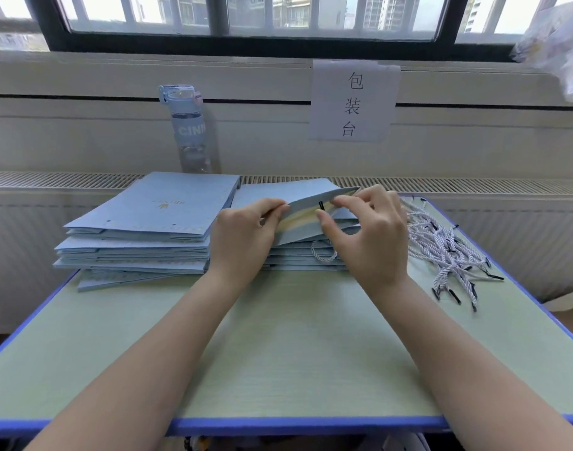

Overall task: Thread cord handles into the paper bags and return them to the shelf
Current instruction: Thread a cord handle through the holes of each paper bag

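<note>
Green-topped bench (278,353) with a blue edge, set against a radiator under the window. Left rear: a stack of flat light-blue paper bags (142,229), slightly fanned, with punched holes visible on the uppermost one. Just beside it on the right is a second stack (298,260), lower. A paper sign (353,99) with three printed characters is taped to the wall. The top bag (311,195) of the second stack has its mouth lifted open. The left hand (243,239) pinches the bag's near rim between thumb and fingertips. The right hand (370,236) pinches the rim further right, other fingers curled; it probably grips the cord too, but the view is too tight to confirm. Loose heap of white twisted cords (448,249) near the right edge. Clear water bottle (189,131) stands behind the stacks. One cord loop (324,252) hangs below the open bag. Its black tip (321,205) pokes through the rim between the hands.
</note>
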{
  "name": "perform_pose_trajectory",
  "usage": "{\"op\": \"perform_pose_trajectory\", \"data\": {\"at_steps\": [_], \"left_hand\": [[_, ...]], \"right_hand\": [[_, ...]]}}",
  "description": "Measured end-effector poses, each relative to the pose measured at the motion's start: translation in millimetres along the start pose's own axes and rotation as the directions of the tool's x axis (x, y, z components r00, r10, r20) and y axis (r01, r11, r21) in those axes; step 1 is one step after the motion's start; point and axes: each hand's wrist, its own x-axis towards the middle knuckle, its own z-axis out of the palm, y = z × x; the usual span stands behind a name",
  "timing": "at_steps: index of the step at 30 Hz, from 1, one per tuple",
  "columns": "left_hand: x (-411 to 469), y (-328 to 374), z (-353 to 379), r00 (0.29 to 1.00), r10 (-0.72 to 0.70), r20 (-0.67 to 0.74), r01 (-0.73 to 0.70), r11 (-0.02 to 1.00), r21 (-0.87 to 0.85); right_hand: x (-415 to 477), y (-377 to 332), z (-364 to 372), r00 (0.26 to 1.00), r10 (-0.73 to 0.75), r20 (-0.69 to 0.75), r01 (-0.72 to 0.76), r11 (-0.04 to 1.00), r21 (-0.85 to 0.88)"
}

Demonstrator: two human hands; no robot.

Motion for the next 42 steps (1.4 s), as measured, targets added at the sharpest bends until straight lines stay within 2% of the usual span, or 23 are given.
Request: {"op": "perform_pose_trajectory", "data": {"at_steps": [3,6,13,18,22,25,28,30,31,32,33,34,35,36,39,42], "left_hand": [[-3.3,2.3,2.4,0.999,0.038,0.025,-0.038,0.999,0.009],[-4.0,2.7,3.3,0.998,0.054,0.032,-0.054,0.999,-0.003],[-8.8,7.6,6.5,0.996,0.062,0.063,-0.061,0.998,-0.021],[-7.9,6.0,6.9,0.999,0.024,0.026,-0.023,0.999,-0.032],[-6.6,4.4,5.4,0.998,0.057,0.012,-0.057,0.998,-0.028],[-2.9,-1.0,2.2,0.988,0.156,-0.011,-0.155,0.986,0.064],[0.9,-8.5,-1.6,0.948,0.31,0.068,-0.318,0.933,0.168],[3.6,-12.9,-3.6,0.91,0.389,0.145,-0.41,0.897,0.164],[4.9,-14.1,-4.8,0.896,0.409,0.174,-0.434,0.889,0.148],[6.0,-14.5,-6.2,0.885,0.422,0.199,-0.45,0.883,0.131],[7.1,-15.2,-7.1,0.875,0.431,0.22,-0.463,0.878,0.119],[7.9,-16.2,-7.9,0.867,0.437,0.239,-0.472,0.874,0.114],[8.6,-17.0,-8.6,0.864,0.434,0.256,-0.473,0.874,0.113],[9.0,-17.6,-9.4,0.867,0.421,0.267,-0.462,0.88,0.113],[9.0,-18.7,-9.8,0.876,0.391,0.281,-0.434,0.895,0.107],[8.6,-16.6,-9.7,0.864,0.407,0.297,-0.451,0.887,0.099]], "right_hand": [[-1.4,0.2,1.3,0.999,0.029,0.03,-0.024,0.989,-0.146],[-1.9,0.4,1.7,0.998,0.039,0.056,-0.027,0.977,-0.21],[-1.0,2.4,1.2,0.995,0.089,0.044,-0.077,0.971,-0.227],[-0.3,-0.4,2.0,0.992,0.112,0.064,-0.1,0.981,-0.165],[-0.3,3.0,1.9,0.995,0.068,0.07,-0.061,0.993,-0.098],[2.8,2.4,-1.4,0.998,0.069,0.013,-0.07,0.996,0.057],[8.5,6.6,-6.0,0.989,0.144,-0.042,-0.135,0.977,0.165],[11.9,15.1,-8.4,0.983,0.169,0.075,-0.181,0.962,0.203],[12.3,19.8,-9.0,0.96,0.166,0.227,-0.222,0.942,0.252],[12.2,22.9,-9.9,0.895,0.141,0.422,-0.283,0.912,0.296],[10.7,25.2,-10.2,0.793,0.105,0.601,-0.353,0.882,0.313],[8.9,26.1,-10.2,0.689,0.08,0.721,-0.415,0.859,0.301],[7.3,26.8,-9.4,0.618,0.073,0.783,-0.462,0.84,0.286],[6.9,27.2,-9.4,0.59,0.073,0.804,-0.486,0.828,0.281],[11.2,27.7,-13.0,0.572,0.066,0.817,-0.511,0.808,0.292],[14.0,26.8,-17.6,0.57,0.076,0.818,-0.483,0.837,0.258]]}}
